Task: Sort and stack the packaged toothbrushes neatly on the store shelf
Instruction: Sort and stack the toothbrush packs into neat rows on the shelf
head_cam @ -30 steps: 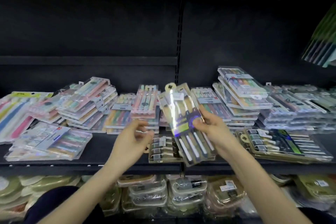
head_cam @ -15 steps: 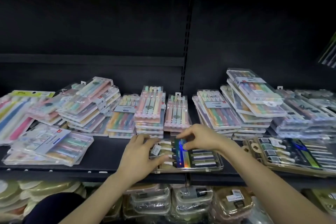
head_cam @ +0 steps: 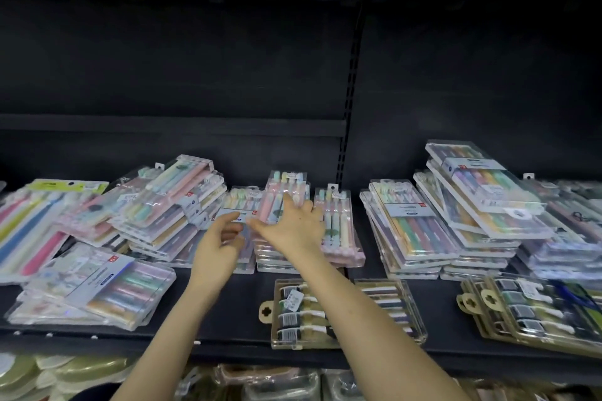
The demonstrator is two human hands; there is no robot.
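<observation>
Packaged toothbrushes lie in stacks along the black shelf. My right hand reaches to the back with fingers spread over the middle stack of pink pastel packs; I cannot tell if it touches them. Just to its left, my left hand hovers with loosely curled fingers in front of a lower stack of pastel packs and holds nothing. A dark toothbrush pack lies flat at the shelf's front edge, partly under my right forearm.
Tilted, uneven stacks fill the left and right of the shelf. A loose pack lies front left and dark packs front right. An upright shelf post divides the back wall. A lower shelf holds bagged goods.
My right hand laid the dark pack flat at the shelf's front, then let go. Both hands have since moved back and up to the pastel stacks.
</observation>
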